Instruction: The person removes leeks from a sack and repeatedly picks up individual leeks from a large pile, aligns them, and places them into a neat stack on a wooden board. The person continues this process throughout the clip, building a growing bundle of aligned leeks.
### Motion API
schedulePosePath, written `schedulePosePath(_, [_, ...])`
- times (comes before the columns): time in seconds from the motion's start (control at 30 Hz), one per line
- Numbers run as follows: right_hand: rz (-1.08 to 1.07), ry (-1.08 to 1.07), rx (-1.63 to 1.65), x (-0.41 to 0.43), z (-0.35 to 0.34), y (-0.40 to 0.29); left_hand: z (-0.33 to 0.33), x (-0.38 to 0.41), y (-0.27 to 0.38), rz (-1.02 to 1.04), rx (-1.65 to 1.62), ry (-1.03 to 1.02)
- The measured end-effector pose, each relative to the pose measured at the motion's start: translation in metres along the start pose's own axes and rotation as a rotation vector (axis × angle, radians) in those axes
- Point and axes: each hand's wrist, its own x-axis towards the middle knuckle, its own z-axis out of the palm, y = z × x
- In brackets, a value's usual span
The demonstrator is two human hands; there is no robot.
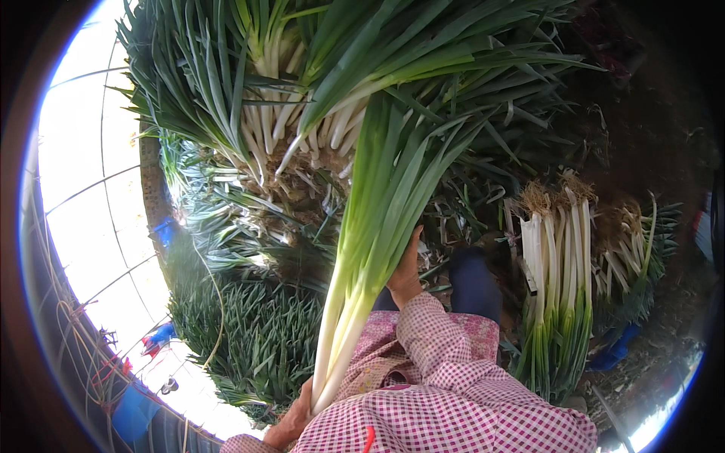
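A few long green onions (pixel 362 272) lie slantwise across my lap, white shanks toward me and green leaves pointing up and away. At their pale lower ends, my left hand (pixel 295 412) is closed around the shanks, its fingers partly hidden. My right hand (pixel 406 269) grips the leafy part from the right side, and the leaves cover most of its fingers. Beyond the leaf tips spreads a big heap of green onions (pixel 334 124), their white shanks and roots facing me.
To my right stands a bundle of green onions (pixel 558 266), roots up, with another bundle (pixel 628 255) beyond it. Dense green leaves (pixel 255 334) fill the left side. Loose trimmings (pixel 453 209) litter the ground ahead. Blue plastic (pixel 135 412) hangs near strings at lower left.
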Motion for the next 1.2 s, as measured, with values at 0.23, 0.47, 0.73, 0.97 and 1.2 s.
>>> schedulePosePath(0.23, [-0.025,-0.108,-0.203,0.031,0.019,-0.027,0.013,0.000,-0.034,-0.064,0.144,0.126])
schedulePosePath(0.47, [0.042,-0.199,-0.092,-0.014,0.046,-0.085,0.005,0.032,-0.014,0.024,0.358,0.168])
schedulePosePath(0.73, [-0.348,-0.502,-0.087,-0.163,0.025,-0.216,-0.054,0.073,0.024,0.372,0.870,0.063])
schedulePosePath(0.97, [-1.117,-0.640,-0.124,-0.411,-0.044,-0.312,0.084,0.224,0.256,1.254,1.367,-0.276])
schedulePosePath(1.2, [-1.798,-0.280,0.215,-0.550,-0.198,-0.336,0.388,0.266,0.427,1.570,1.571,-0.484])
